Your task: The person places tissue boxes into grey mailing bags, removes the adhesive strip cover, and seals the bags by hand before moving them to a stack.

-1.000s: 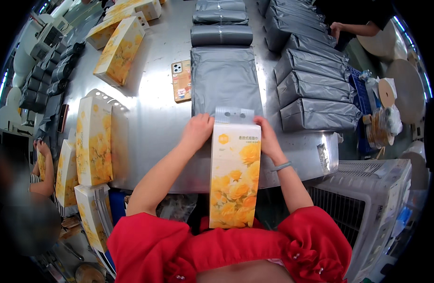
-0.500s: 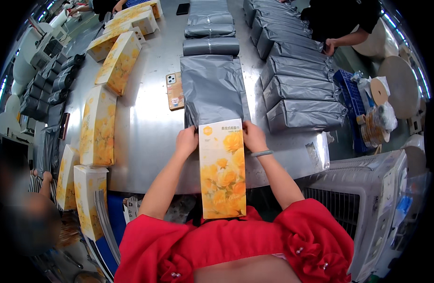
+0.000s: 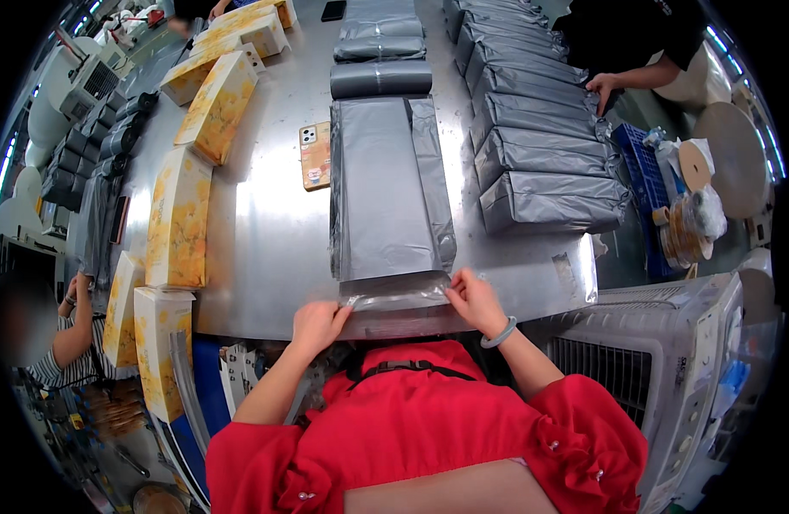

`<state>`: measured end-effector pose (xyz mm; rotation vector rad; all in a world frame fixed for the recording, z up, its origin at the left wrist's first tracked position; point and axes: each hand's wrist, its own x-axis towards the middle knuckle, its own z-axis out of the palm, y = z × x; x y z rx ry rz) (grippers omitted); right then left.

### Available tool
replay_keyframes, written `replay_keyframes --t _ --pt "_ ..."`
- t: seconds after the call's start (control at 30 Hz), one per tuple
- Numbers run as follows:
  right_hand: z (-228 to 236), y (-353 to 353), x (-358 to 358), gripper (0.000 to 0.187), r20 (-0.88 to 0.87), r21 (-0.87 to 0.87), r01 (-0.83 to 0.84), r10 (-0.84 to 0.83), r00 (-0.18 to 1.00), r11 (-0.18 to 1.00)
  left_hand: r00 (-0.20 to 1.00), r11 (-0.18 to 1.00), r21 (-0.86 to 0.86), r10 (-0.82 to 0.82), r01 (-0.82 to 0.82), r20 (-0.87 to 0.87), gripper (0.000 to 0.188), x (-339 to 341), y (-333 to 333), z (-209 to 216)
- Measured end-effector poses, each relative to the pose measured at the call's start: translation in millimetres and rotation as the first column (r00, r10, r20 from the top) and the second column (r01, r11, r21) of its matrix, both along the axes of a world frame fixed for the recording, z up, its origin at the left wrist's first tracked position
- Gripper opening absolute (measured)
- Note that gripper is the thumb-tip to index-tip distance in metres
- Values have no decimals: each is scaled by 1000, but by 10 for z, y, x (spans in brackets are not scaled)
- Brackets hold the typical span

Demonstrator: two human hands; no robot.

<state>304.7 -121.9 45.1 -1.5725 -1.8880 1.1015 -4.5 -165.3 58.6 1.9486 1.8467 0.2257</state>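
Note:
In front of me on the metal table lies a grey plastic mailing bag (image 3: 387, 197), long and flat-topped, its end toward me. Both hands stretch out its near flap, which has a shiny strip (image 3: 399, 297) across it. My left hand (image 3: 320, 325) pinches the flap's left corner. The right corner is pinched by my right hand (image 3: 476, 300), which has a grey band at the wrist. More grey plastic lies under the bag and along its right side. Whether the yellow-flowered carton is inside cannot be seen.
Yellow-flowered cartons (image 3: 177, 218) line the left side. A phone (image 3: 315, 156) lies left of the bag; rolled grey bags (image 3: 381, 79) lie beyond. Filled grey packages (image 3: 553, 201) stand in a row at right, where a co-worker's hand (image 3: 603, 84) reaches. A grey plastic crate (image 3: 643, 360) stands lower right.
The flowered carton between my hands is out of sight. The bag now looks smoother and fuller, its near end closer to me. My hands have moved nearer and pinch its flap.

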Motion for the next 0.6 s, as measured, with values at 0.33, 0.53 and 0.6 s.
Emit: replay_keyframes --t 0.33,0.53,0.6 --pt "-336 21 -5 25 -227 -372 -19 -71 971 928 837 987 111 -159 118 524 24 1148 457 -85" --pt "-336 20 118 28 -514 -435 -254 -7 858 864 804 981 144 -190 131 564 16 1450 417 -245" --pt "-383 -6 155 32 -722 -564 -365 -228 653 741 817 956 286 -221 72 533 13 1297 59 -192"
